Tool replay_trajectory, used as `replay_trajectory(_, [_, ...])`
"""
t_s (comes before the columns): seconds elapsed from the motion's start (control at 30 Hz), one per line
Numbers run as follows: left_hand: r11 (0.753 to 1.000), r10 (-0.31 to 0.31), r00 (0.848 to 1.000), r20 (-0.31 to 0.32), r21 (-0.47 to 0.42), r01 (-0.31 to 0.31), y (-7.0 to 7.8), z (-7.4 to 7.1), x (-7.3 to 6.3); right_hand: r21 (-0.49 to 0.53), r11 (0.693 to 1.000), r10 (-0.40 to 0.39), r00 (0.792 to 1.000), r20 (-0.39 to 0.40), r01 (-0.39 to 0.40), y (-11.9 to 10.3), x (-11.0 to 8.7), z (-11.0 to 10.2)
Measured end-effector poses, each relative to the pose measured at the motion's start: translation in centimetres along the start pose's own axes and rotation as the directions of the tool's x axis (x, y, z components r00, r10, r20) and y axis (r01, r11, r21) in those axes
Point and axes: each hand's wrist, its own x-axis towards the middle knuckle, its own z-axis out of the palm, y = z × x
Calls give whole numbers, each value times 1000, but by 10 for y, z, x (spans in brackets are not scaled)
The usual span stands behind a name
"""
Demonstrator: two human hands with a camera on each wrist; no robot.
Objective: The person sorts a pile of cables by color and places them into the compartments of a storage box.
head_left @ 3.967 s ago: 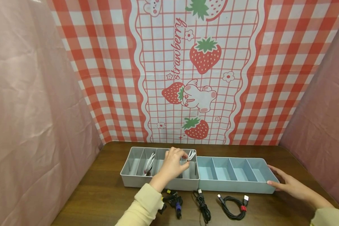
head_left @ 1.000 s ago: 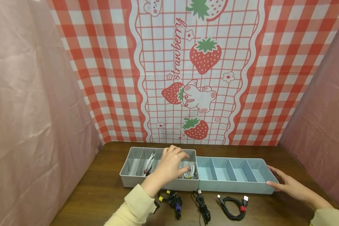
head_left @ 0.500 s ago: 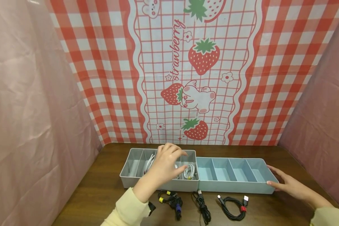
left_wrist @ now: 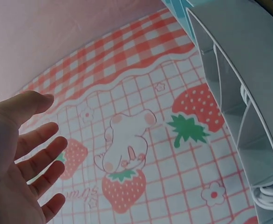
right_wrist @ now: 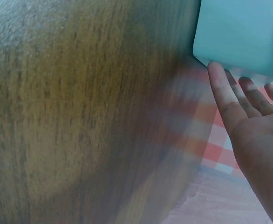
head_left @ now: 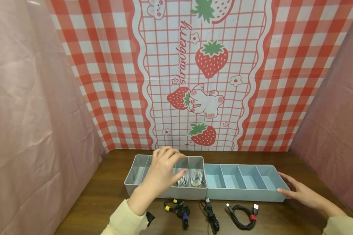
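My left hand (head_left: 160, 169) hovers over the grey divided box (head_left: 188, 194), its fingers spread and loosely bent around nothing. In the left wrist view this hand (left_wrist: 15, 158) holds nothing. A coiled white cable (head_left: 196, 178) lies in the box's right-end compartment. Another white cable coil (head_left: 182, 180) sits in the compartment to its left, near my thumb. My hand hides part of the box's middle. At the far right end of the light blue divided box (head_left: 244, 195), my right hand (head_left: 306, 195) rests its thumb and extended fingers against the corner and end wall.
On the wooden table (head_left: 88, 202) in front of the boxes lie black cables: a bundle with yellow plugs and a purple tie (head_left: 185, 216), a folded USB cable (head_left: 212, 219), and a ring-coiled cable (head_left: 238, 223) with a red tie. A checked strawberry cloth (head_left: 206, 81) hangs behind.
The white cable my left hand pinched earlier now lies in the right-end compartment. That hand has let go and moved left, uncovering the neighbouring coil. My right hand stays in place.
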Motion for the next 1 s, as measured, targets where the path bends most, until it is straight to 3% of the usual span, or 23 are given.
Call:
replay_trajectory(0.2, [1000, 2, 997, -78, -12, -3, -9, -4, -8, 8, 1000, 13, 1000, 10, -13, 1, -2, 1])
replay_trajectory(0.4, [999, 13, 984, -177, -28, -18, -19, -7, -18, 21, 999, 35, 999, 23, -35, 1, -4, 3])
replay_trajectory(0.53, [999, 4, 980, -200, -32, -11, -28, -8, -26, 29, 998, 57, 998, 20, -57, 0, -4, 3])
replay_trajectory(0.77, [999, -12, 967, -253, -38, 3, -43, -11, -41, 12, 1000, -1, 1000, -3, 1, 0, -2, 3])
replay_trajectory(1.0, [998, -58, 967, -247, -27, 53, -59, -9, -57, 13, 1000, -17, 1000, -12, 17, 0, 0, 2])
